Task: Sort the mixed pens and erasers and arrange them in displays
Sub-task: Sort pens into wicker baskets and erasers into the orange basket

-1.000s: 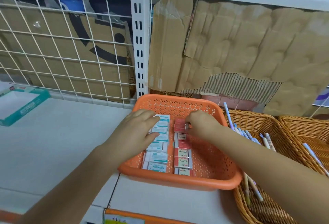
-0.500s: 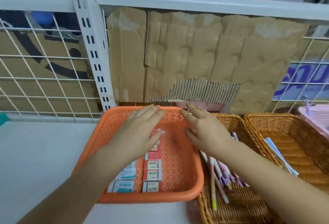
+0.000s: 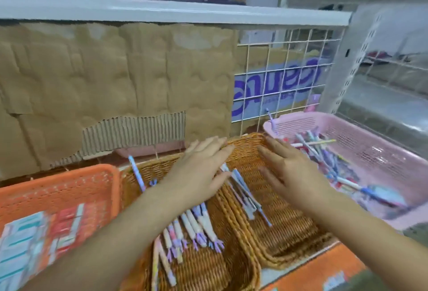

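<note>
Left hand (image 3: 199, 170) and right hand (image 3: 294, 175) are both flat, fingers straight, holding nothing, up over the two wicker baskets. Left wicker basket (image 3: 208, 265) has a bunch of pens (image 3: 192, 226), right wicker basket (image 3: 289, 232) just a few. Pink basket (image 3: 382, 151) far right holds more, and the orange basket (image 3: 69, 175) on the left has erasers (image 3: 34, 239).

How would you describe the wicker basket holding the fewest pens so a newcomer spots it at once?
Below the torn cardboard sheet, four baskets stand in a row: an orange basket, two wicker ones, a pink basket. Take the wicker basket beside the pink one, under the right hand. It holds only a few pens; its wicker neighbour holds many.
</note>
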